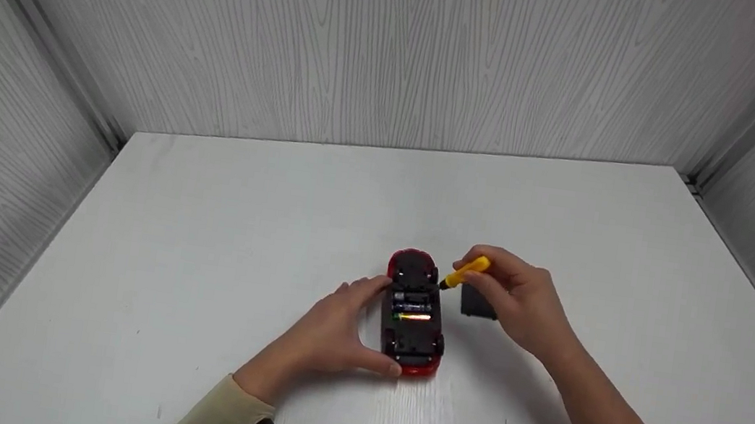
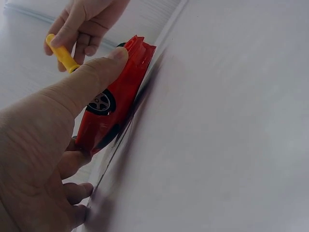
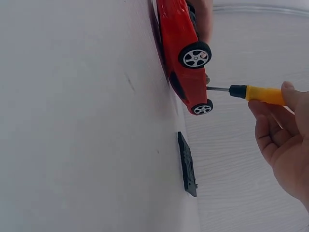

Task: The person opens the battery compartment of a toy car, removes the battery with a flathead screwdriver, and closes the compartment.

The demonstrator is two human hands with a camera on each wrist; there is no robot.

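White table (image 1: pixel 194 275), right hand (image 1: pixel 526 304) perhaps pinching screwdriver (image 1: pixel 466 272)

Open table (image 1: pixel 214 234) all round; only black cover (image 1: pixel 478 304) just right of toy car (image 1: pixel 414 313).

White table (image 1: pixel 200 232) — boxed by grey wood-grain walls (image 1: pixel 399 47).

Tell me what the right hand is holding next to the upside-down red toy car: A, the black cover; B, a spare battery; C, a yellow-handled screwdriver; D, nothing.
C: the right hand pinches a yellow-handled screwdriver beside the red toy car, while the black cover lies on the table.
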